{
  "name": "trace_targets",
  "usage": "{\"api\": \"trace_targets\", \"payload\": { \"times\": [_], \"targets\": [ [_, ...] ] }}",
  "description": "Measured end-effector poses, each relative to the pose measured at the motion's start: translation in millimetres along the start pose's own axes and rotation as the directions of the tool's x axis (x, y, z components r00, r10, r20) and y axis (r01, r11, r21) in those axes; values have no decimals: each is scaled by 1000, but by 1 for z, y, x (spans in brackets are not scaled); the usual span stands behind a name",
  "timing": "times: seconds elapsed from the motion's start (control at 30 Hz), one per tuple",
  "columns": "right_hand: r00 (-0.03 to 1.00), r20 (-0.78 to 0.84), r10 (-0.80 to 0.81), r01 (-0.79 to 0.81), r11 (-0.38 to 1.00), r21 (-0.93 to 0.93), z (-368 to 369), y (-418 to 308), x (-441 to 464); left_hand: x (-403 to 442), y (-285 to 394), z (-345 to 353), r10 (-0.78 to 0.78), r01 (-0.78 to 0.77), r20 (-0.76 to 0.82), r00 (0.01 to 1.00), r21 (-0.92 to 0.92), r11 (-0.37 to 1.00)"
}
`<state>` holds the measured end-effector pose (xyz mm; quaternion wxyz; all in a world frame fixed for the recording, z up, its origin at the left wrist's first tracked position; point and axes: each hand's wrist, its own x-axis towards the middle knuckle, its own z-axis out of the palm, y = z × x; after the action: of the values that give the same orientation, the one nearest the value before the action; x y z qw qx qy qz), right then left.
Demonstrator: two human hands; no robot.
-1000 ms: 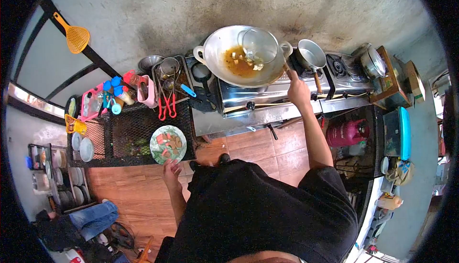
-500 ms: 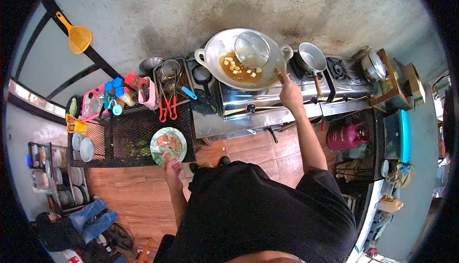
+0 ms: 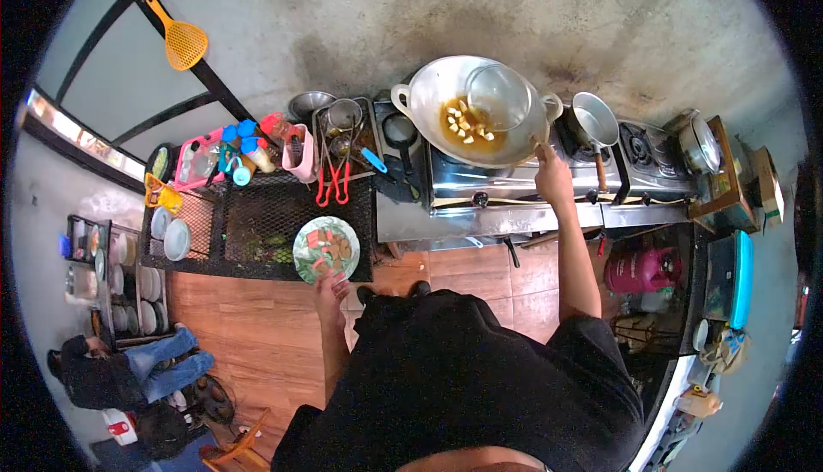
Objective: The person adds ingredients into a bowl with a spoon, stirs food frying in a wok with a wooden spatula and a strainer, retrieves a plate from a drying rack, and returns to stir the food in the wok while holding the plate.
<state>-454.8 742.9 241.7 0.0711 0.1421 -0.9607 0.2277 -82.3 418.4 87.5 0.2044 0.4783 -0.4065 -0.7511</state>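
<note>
Right hand (image 3: 555,177) grips strainer (image 3: 500,95) by handle, mesh over wok (image 3: 433,86). Pale chunks (image 3: 468,138) in brown liquid (image 3: 453,114) inside wok. Plate (image 3: 301,258) left of and nearer than wok; left hand (image 3: 331,294) at plate's edge, cannot tell whether gripping.

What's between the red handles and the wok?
In the head view, a blue handle and a small dark pan lie between the red handles and the wok.

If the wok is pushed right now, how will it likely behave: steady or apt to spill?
The wok probably feels heavy, being wide and holding brown liquid. That liquid lies pooled, so it could slosh. The rounded walls suggest it might rock, too.
</note>
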Motion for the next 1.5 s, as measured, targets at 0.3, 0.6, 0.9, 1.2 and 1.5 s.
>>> {"api": "trace_targets", "payload": {
  "times": [0.3,0.6,0.9,1.2,1.5],
  "targets": [
    [990,-35,134,-137,984,-109,-2,0,-1,4,-10,-7,59,-58,94,994,-15,998],
    [996,-74,48,-50,998,-23,4,8,0,-6,0,3,-32,32,24,999,8,999],
    [1000,5,11,-11,999,41,-4,-9,-15,-13,-2,1,31,-31,42,999,18,999],
    [991,9,-132,130,984,122,-8,-22,-23,-12,-6,-2,26,-28,87,996,21,999],
    [989,-51,-141,146,983,109,-7,-7,-22,-26,5,7,35,-35,54,998,-3,999]
  ]
}}
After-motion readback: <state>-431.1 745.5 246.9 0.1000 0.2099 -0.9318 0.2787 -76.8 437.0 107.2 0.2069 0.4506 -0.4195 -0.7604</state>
